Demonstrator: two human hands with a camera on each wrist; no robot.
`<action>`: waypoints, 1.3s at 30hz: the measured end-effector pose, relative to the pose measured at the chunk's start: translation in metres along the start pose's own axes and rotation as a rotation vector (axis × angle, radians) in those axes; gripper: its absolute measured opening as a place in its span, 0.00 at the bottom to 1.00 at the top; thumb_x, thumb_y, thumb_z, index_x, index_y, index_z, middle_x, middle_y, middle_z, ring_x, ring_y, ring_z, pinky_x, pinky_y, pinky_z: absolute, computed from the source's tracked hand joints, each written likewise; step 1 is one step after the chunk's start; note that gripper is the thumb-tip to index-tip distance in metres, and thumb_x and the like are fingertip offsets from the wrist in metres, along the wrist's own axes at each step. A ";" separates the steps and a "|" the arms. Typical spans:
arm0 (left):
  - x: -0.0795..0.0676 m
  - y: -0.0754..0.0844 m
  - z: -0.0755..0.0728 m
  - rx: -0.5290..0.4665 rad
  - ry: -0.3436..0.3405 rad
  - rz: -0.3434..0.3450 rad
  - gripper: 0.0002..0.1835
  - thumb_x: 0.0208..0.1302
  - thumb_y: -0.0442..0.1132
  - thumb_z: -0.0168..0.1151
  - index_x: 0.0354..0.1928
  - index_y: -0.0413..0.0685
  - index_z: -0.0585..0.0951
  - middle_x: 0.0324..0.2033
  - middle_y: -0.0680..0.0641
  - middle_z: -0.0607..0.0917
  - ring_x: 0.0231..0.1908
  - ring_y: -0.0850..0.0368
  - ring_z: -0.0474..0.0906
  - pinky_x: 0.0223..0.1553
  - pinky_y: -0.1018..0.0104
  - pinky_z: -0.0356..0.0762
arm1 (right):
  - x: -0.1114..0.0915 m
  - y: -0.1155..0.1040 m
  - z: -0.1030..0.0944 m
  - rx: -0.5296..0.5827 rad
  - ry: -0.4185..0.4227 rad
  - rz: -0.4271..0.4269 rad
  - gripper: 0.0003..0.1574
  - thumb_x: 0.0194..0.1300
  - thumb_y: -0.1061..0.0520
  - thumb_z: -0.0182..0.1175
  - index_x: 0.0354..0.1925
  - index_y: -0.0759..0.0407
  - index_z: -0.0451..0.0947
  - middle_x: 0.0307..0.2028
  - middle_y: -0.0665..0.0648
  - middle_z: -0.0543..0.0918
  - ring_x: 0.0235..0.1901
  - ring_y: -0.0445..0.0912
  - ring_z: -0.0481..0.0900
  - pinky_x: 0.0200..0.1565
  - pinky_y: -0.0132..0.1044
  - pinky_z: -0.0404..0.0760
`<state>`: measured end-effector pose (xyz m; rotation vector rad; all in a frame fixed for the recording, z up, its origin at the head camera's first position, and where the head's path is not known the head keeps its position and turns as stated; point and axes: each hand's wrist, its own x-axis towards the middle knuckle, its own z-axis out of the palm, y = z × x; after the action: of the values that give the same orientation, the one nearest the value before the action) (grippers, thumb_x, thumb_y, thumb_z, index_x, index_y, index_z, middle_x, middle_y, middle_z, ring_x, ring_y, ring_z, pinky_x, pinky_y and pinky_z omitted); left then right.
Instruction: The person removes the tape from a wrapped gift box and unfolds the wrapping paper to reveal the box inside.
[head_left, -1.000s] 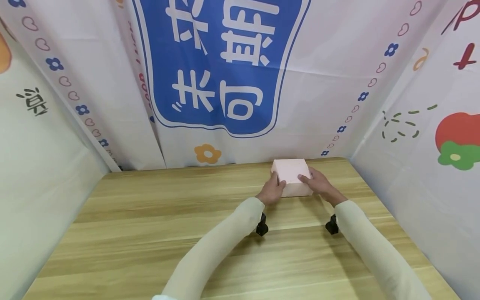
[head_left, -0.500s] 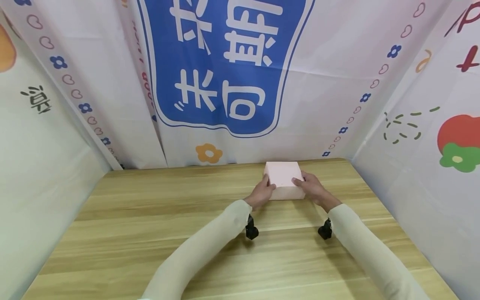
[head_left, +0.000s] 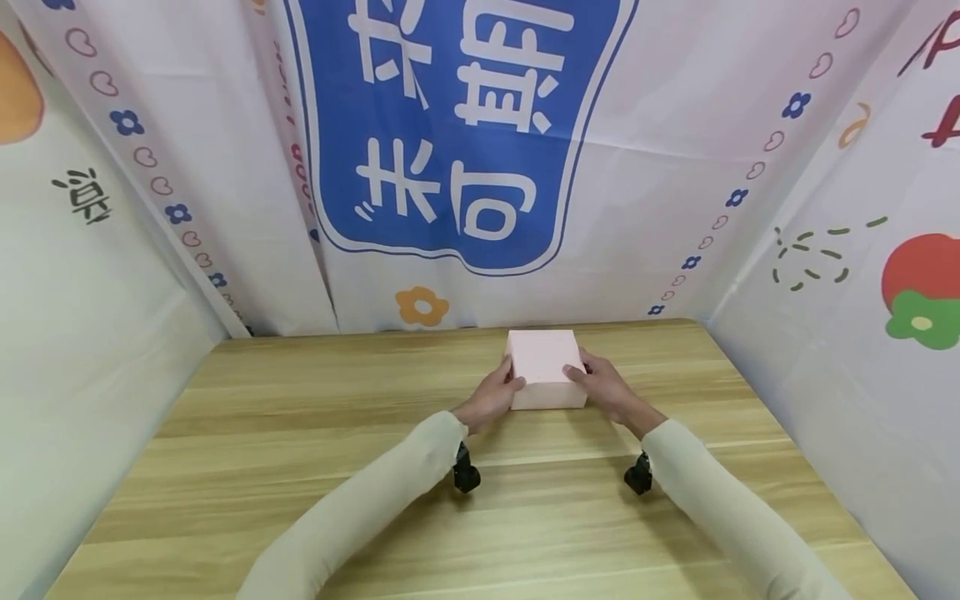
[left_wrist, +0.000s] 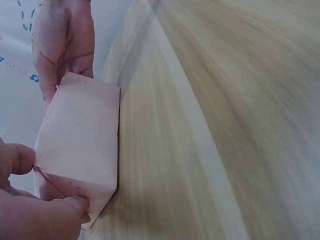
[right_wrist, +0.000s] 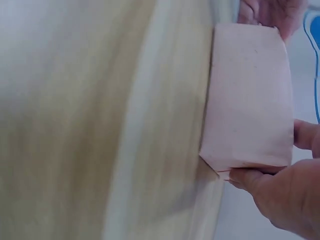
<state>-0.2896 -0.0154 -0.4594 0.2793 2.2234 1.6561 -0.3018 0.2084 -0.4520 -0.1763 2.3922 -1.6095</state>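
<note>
A pale pink square box stands upright toward the back of the wooden table. My left hand grips its left side, thumb at the near top edge. On the opposite side, my right hand holds the box with the thumb over the top edge. In the left wrist view, the box's plain front shows between both hands, its lower edge right at the wood. The right wrist view has the same front face, with the right thumb pressing near a corner fold. The box's far side is hidden.
The wood-grain tabletop spreads out in front and to the left. Behind it hangs a white printed cloth with a blue panel, and cloth walls close off both sides. Small black cameras hang under both wrists.
Both hands have moved the box left and a little nearer to me along the table. Their hold on its sides stays the same. The head view has shifted slightly.
</note>
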 end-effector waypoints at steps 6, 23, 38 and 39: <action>-0.013 -0.006 -0.010 0.012 0.011 -0.003 0.37 0.79 0.46 0.41 0.78 0.51 0.34 0.78 0.50 0.36 0.78 0.53 0.34 0.78 0.54 0.38 | -0.003 -0.002 0.015 -0.072 0.007 -0.076 0.45 0.78 0.50 0.48 0.76 0.66 0.35 0.78 0.64 0.37 0.77 0.59 0.38 0.76 0.52 0.46; -0.052 -0.018 -0.044 0.032 0.021 0.004 0.37 0.79 0.44 0.41 0.78 0.52 0.33 0.78 0.50 0.34 0.78 0.52 0.33 0.77 0.51 0.38 | -0.004 -0.010 0.059 -0.128 0.003 -0.131 0.48 0.76 0.45 0.49 0.77 0.64 0.36 0.77 0.63 0.44 0.76 0.56 0.47 0.74 0.49 0.53; -0.071 -0.023 -0.060 0.102 0.086 -0.043 0.36 0.79 0.45 0.43 0.78 0.54 0.36 0.79 0.51 0.38 0.78 0.50 0.35 0.77 0.49 0.39 | -0.008 -0.020 0.084 -0.098 0.028 -0.154 0.48 0.75 0.45 0.52 0.76 0.65 0.41 0.76 0.61 0.48 0.75 0.53 0.51 0.73 0.48 0.56; -0.071 -0.023 -0.061 0.104 0.089 -0.043 0.36 0.79 0.45 0.43 0.78 0.54 0.36 0.79 0.50 0.38 0.78 0.50 0.36 0.77 0.49 0.40 | -0.008 -0.021 0.085 -0.100 0.029 -0.156 0.48 0.75 0.46 0.52 0.76 0.66 0.41 0.76 0.61 0.48 0.75 0.53 0.51 0.73 0.48 0.56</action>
<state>-0.2467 -0.1019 -0.4546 0.1862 2.3685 1.5621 -0.2715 0.1265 -0.4620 -0.3690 2.5390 -1.5671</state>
